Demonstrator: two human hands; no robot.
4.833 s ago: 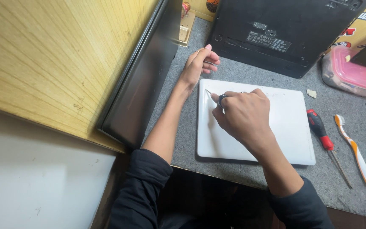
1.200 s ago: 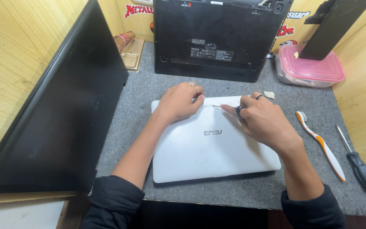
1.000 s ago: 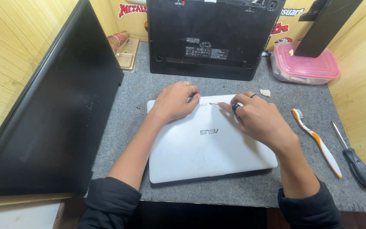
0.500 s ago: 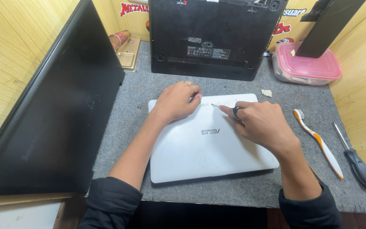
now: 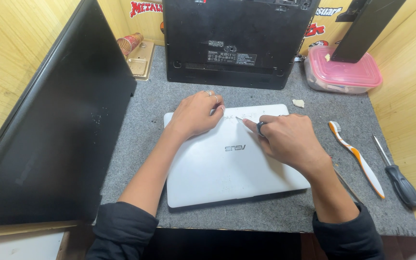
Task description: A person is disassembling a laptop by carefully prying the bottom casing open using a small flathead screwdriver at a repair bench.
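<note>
A closed white laptop [image 5: 227, 168] lies on the grey felt mat [image 5: 150, 110] in front of me. My left hand [image 5: 196, 113] rests flat on the lid near its far left corner, fingers curled, pressing it down. My right hand [image 5: 285, 139] is shut on a small thin metal tool [image 5: 240, 118], whose tip touches the lid near the far edge. Small scrape marks and flecks show on the lid around the tip.
A black laptop base [image 5: 234, 43] stands against the back wall. A large black panel [image 5: 49, 130] leans at the left. A pink lidded box [image 5: 343, 72], an orange-white toothbrush [image 5: 357, 159] and a black-handled screwdriver [image 5: 398, 175] lie at the right. A small gold stand [image 5: 138, 58] sits back left.
The view has shifted slightly. My right hand with the tool has stayed near the lid's far edge with small moves; my left hand keeps holding the lid.
</note>
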